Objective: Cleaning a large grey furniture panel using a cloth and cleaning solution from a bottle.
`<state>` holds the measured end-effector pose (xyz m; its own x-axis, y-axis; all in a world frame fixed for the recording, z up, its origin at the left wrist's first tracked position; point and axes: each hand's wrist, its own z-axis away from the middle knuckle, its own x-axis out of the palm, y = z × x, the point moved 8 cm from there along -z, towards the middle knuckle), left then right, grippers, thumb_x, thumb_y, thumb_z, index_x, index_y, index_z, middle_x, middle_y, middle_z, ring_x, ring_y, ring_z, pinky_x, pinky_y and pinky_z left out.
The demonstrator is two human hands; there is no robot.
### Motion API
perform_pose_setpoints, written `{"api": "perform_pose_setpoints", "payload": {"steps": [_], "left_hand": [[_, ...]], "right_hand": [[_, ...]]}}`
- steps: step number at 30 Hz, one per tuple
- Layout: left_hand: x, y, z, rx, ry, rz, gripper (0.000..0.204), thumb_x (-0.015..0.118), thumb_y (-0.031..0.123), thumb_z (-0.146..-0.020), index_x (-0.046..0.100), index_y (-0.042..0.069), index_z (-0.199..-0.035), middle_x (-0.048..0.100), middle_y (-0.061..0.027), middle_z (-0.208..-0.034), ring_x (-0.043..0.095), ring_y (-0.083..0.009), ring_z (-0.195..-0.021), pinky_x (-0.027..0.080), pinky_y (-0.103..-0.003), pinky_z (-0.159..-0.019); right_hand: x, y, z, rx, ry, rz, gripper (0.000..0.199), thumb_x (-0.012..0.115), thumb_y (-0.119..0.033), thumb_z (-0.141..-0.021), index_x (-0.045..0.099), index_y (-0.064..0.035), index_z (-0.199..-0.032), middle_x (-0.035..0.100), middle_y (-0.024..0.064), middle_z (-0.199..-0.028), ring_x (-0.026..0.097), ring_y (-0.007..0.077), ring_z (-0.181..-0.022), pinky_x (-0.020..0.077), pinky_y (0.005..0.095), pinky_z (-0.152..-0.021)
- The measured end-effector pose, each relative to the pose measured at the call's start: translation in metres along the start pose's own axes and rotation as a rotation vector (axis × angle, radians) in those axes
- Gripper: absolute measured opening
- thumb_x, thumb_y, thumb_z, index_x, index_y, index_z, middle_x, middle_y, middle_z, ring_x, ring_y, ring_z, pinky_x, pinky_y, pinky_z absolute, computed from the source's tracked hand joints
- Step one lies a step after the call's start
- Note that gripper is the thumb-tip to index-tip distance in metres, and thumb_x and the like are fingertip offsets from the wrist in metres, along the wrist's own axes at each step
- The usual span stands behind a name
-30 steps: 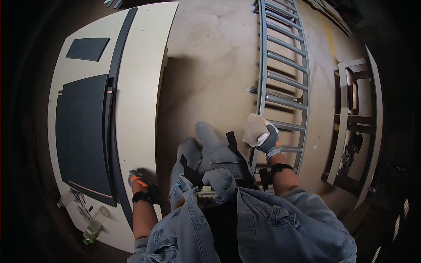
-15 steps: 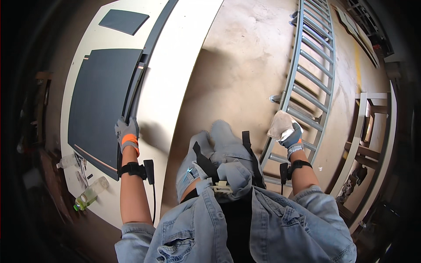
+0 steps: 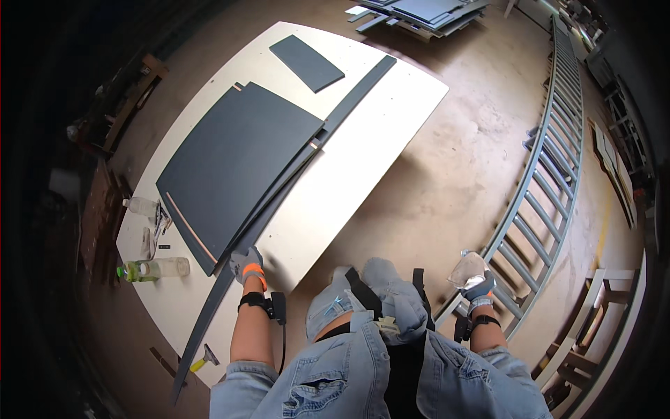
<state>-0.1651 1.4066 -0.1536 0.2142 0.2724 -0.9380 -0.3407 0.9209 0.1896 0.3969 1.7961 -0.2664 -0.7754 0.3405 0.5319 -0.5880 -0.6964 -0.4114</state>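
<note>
My left hand (image 3: 248,264), in a grey glove with an orange cuff, is closed over the edge of a long dark grey strip (image 3: 225,283). The strip lies along the near side of a large dark grey panel (image 3: 241,164), and its near end juts past the white worktable (image 3: 317,223). Copper-coloured slivers show at the panel's edges. Off to the right, my right hand (image 3: 480,288), gloved too, grips a bunched pale beige cloth (image 3: 466,270) above the near end of a grey roller conveyor (image 3: 534,209).
A smaller dark panel (image 3: 307,63) lies at the table's far end. Green-capped bottle (image 3: 164,268), clear bottle (image 3: 142,206) and yellow-handled scraper (image 3: 205,359) sit along its left side. Stacked boards (image 3: 433,14) stand beyond. A grey frame (image 3: 583,335) is at the right.
My view has swung left, so the table's far end and the stacked boards now show. The strip's end now shows past the table's near edge. Both hands keep their holds.
</note>
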Motion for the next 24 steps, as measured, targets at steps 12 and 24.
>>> {"api": "perform_pose_setpoints", "payload": {"steps": [12,24], "left_hand": [[0.13,-0.258,0.036,-0.854,-0.284,0.42,0.065,0.06,0.047,-0.072,0.045,0.012,-0.124,0.053,-0.0089,-0.118,0.056,-0.026,-0.102,0.045,-0.041,-0.082],[-0.244,-0.112,0.071,-0.137,0.984,0.498,0.064,0.066,0.038,-0.08,0.043,0.004,-0.129,0.042,-0.0216,-0.128,0.041,-0.0367,-0.119,0.034,-0.044,-0.099]], "right_hand": [[0.091,0.023,-0.104,0.267,-0.374,0.087,0.06,0.045,-0.045,-0.077,0.049,-0.0133,-0.128,0.051,0.0099,-0.129,0.046,0.0327,-0.118,0.0332,0.0506,-0.1],[0.169,0.092,-0.13,0.343,-0.369,0.313,0.063,0.041,-0.045,-0.078,0.045,-0.0122,-0.131,0.049,0.0103,-0.131,0.043,0.0354,-0.12,0.0307,0.0574,-0.099]]}}
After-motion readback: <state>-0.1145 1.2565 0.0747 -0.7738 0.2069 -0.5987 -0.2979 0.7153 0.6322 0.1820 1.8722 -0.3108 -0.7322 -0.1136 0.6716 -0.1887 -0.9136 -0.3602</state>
